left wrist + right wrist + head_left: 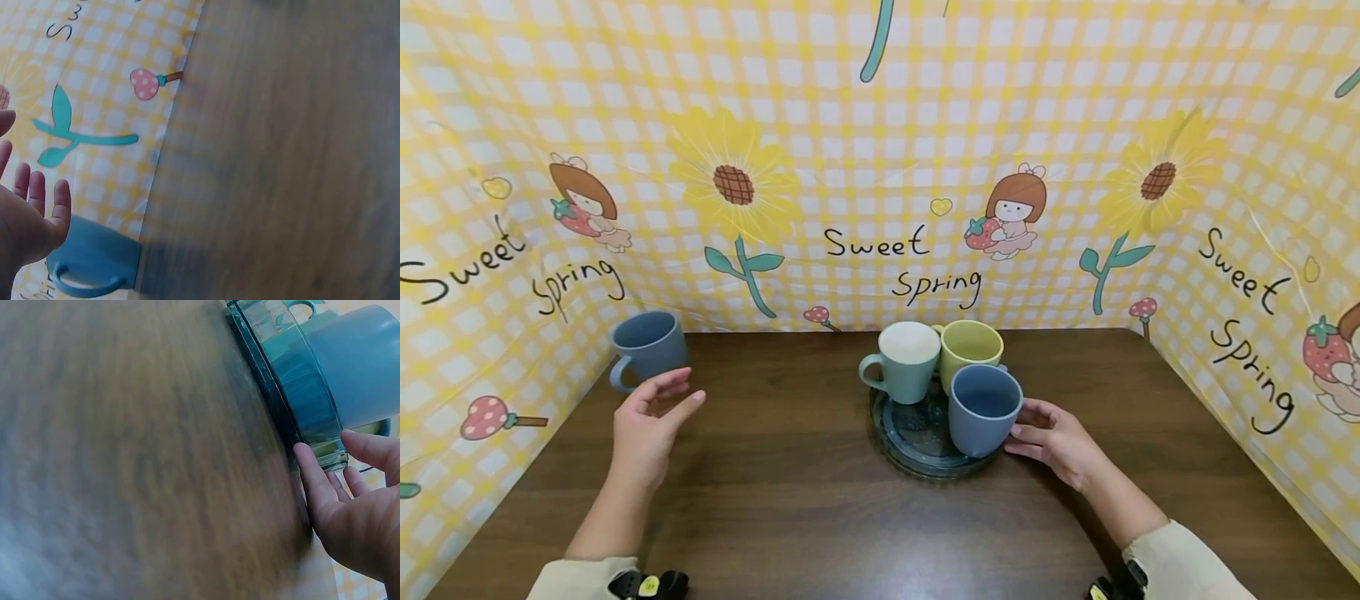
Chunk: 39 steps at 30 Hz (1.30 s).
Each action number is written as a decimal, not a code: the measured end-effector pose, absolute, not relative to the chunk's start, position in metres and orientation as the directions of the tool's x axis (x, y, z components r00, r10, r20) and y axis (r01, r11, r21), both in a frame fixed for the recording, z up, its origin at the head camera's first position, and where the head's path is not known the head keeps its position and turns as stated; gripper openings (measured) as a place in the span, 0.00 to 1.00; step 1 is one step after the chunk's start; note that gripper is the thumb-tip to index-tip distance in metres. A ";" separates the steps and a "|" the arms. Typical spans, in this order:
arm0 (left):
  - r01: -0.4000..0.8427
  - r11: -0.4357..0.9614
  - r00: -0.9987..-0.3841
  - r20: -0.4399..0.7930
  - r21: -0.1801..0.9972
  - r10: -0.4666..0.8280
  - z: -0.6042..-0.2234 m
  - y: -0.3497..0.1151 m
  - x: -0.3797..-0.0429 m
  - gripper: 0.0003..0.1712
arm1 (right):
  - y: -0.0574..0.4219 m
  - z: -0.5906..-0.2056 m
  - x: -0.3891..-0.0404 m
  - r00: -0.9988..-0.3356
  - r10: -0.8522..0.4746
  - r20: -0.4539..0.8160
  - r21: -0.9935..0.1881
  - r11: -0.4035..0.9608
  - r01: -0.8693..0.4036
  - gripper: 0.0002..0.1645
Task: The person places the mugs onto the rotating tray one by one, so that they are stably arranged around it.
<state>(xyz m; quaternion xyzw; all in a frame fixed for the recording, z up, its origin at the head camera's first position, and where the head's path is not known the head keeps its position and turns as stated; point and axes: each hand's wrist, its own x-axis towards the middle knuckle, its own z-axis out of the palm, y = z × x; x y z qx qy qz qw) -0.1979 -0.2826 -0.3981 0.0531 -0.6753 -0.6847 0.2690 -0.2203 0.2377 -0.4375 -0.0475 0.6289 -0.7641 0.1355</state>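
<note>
My left hand is held in the air with fingers apart, in front of a blue mug that stands upright at the table's far left; in the left wrist view this mug shows behind the hand. The fingertips of my right hand touch the right side of a round, clear glass tray. The right wrist view shows them at its wall and base. Standing in the tray are a greyish-blue mug, a teal mug with a white inside, and a yellow-green mug, partly hidden.
A dark wooden table lies under everything. Yellow-checked cloth with flowers and lettering rises behind it and on both sides. The left mug stands close to the cloth at the table's left edge.
</note>
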 end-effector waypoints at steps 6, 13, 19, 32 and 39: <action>0.302 0.031 -0.826 0.278 0.953 -0.491 -0.396 -0.293 -0.195 0.22 | 0.237 -0.438 -0.219 -0.962 -0.249 -0.112 -0.969 -0.187 0.161 0.31; 0.328 -0.028 -0.794 0.259 0.944 -0.550 -0.395 -0.305 -0.196 0.22 | 0.236 -0.437 -0.216 -0.962 -0.252 -0.103 -0.971 -0.183 0.152 0.39; 0.347 -0.050 -0.765 0.252 0.937 -0.593 -0.399 -0.316 -0.198 0.22 | 0.235 -0.437 -0.215 -0.958 -0.266 -0.107 -0.973 -0.170 0.156 0.41; 0.310 -0.106 -0.754 0.176 0.945 -0.633 -0.404 -0.336 -0.201 0.26 | 0.236 -0.432 -0.215 -0.960 -0.258 -0.108 -0.982 -0.122 0.143 0.38; 0.254 -0.070 -0.742 0.148 0.965 -0.654 -0.406 -0.347 -0.206 0.30 | 0.239 -0.433 -0.221 -0.962 -0.258 -0.094 -0.986 -0.110 0.126 0.39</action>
